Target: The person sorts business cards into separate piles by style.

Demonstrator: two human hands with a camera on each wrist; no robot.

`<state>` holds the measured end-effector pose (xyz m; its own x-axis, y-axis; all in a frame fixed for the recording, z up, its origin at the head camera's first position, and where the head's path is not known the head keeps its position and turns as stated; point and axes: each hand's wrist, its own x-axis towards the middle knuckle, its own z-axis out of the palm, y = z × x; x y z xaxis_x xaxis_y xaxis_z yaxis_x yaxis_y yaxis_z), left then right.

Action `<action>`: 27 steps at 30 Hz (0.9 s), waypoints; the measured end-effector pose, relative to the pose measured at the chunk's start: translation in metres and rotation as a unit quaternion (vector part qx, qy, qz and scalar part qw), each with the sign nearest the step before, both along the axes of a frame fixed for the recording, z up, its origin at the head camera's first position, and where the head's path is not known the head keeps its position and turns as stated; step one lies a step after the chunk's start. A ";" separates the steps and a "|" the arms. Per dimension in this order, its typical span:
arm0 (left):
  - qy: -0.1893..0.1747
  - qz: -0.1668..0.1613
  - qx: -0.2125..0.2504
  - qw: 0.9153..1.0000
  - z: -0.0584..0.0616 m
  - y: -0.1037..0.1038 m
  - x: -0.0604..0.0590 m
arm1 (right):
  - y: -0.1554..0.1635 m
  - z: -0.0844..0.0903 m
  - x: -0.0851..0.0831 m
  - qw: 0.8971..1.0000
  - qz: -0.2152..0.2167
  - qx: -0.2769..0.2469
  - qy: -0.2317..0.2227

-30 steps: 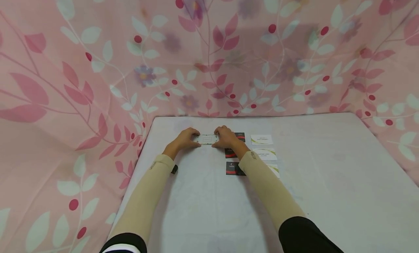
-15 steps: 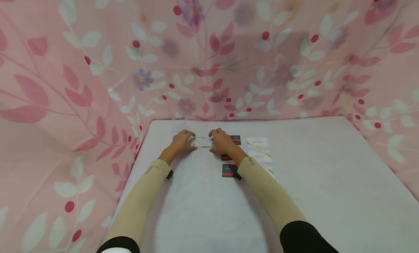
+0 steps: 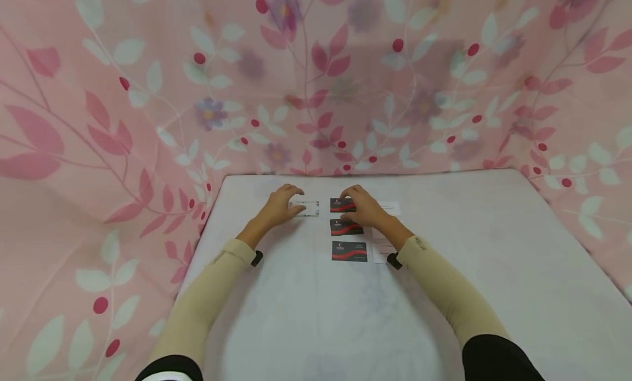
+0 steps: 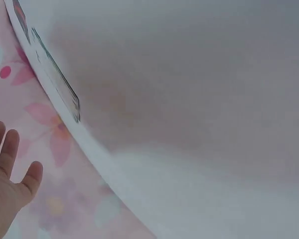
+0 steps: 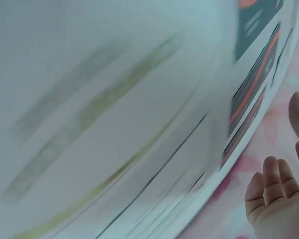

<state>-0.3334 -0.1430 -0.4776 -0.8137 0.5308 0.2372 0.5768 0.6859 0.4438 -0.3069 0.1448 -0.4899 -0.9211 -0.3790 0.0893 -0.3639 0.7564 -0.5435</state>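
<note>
The person's left hand [image 3: 280, 206] rests on the table [image 3: 494, 271], its loosely curved fingers touching the left end of a pale card [image 3: 304, 208] without gripping it. The right hand [image 3: 364, 209], fingers relaxed, lies just right of that card, fingertips on the top black card [image 3: 340, 205]. Two more black cards [image 3: 348, 251] sit in a column nearer the person. White cards [image 3: 381, 253] lie partly under the right wrist. A pink floral curtain [image 3: 148, 96] hangs behind the table.
</note>
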 end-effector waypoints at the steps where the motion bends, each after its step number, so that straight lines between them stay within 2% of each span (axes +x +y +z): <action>1: 0.000 -0.007 0.002 1.000 0.000 0.004 -0.002 | 0.006 0.000 -0.001 1.000 -0.005 -0.008 -0.004; 6: -0.037 -0.012 0.011 0.999 -0.004 0.026 -0.013 | 0.027 -0.004 -0.008 0.998 -0.028 -0.056 -0.016; 10: -0.075 -0.013 -0.013 0.997 -0.007 0.044 -0.021 | 0.037 -0.008 -0.013 0.995 -0.051 -0.081 -0.029; 14: -0.100 -0.008 -0.036 0.994 -0.008 0.061 -0.027 | 0.040 -0.011 -0.020 0.993 -0.073 -0.084 -0.044; 20: -0.101 0.024 -0.094 0.990 -0.015 0.080 -0.036 | 0.036 -0.020 -0.028 0.993 -0.071 -0.059 -0.073; 23: -0.105 0.031 -0.128 0.986 -0.018 0.088 -0.038 | 0.035 -0.023 -0.030 0.995 -0.059 -0.035 -0.069; 27: -0.109 0.034 -0.150 0.982 -0.019 0.095 -0.038 | 0.034 -0.025 -0.031 0.998 -0.049 0.004 -0.049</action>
<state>-0.3710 -0.0475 -0.4962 -0.8638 0.4925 -0.1057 0.4382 0.8382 0.3248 -0.3384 0.1788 -0.5148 -0.9579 -0.2872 -0.0048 -0.2340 0.7898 -0.5670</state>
